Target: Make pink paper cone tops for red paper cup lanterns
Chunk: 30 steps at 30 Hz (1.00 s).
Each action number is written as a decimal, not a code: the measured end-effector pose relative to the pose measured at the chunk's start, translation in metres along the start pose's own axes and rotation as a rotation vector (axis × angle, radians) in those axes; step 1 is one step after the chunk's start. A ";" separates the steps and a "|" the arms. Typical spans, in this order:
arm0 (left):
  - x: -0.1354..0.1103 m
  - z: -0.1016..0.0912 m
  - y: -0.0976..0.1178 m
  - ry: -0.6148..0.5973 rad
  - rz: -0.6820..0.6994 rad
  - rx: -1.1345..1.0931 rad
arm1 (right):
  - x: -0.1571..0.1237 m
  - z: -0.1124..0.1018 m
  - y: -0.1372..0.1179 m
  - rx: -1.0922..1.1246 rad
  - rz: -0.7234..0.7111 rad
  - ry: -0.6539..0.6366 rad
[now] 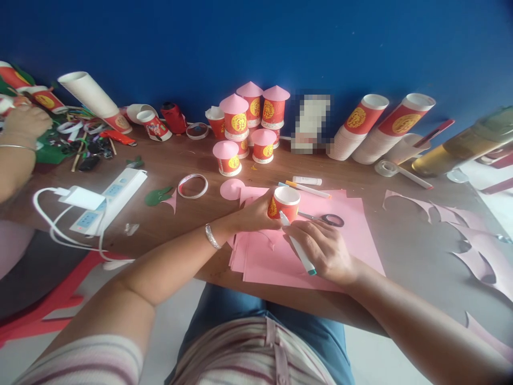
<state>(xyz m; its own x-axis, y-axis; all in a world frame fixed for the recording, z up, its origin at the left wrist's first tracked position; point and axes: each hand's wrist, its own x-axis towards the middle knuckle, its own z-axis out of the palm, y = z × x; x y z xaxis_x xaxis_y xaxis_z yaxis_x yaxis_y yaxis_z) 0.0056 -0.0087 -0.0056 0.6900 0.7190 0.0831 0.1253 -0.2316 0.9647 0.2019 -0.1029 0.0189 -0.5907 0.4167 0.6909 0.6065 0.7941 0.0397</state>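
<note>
A red paper cup (284,202) with a gold emblem stands upside down on a stack of pink paper sheets (356,240) near the middle of the wooden tabletop (168,160). The left hand (256,214) steadies the cup from its left side, fingers curled against its wall. The right hand (323,248) rests on the pink paper just right of the cup, fingers clamped on a white marker (298,246) whose tip touches the cup's base.

Just beyond the cup lie black-handled scissors (331,219), a pink paper circle (231,189) and two more pens (308,185). Farther back stands a cluster of red cups topped with pink cones (252,120). To the far right lie stacks of red cups (372,131) on their sides. Left of centre sits a white power strip (110,200). At the far left edge, another person's hand (24,125) rests among craft scraps.
</note>
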 end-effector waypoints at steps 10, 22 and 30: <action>0.000 0.000 0.005 0.001 -0.027 0.000 | -0.001 -0.003 0.001 0.015 0.011 -0.030; 0.001 -0.001 0.005 -0.065 -0.018 -0.165 | -0.003 -0.005 0.004 -0.015 0.035 0.001; 0.003 -0.004 0.013 -0.085 0.001 -0.188 | -0.002 -0.006 0.006 0.007 0.060 0.007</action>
<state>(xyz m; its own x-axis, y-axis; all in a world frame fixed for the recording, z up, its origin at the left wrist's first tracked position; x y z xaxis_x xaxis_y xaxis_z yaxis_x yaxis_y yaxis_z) 0.0065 -0.0075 0.0080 0.7485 0.6595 0.0699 -0.0047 -0.1002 0.9950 0.2105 -0.1017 0.0223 -0.5496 0.4608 0.6969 0.6369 0.7709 -0.0075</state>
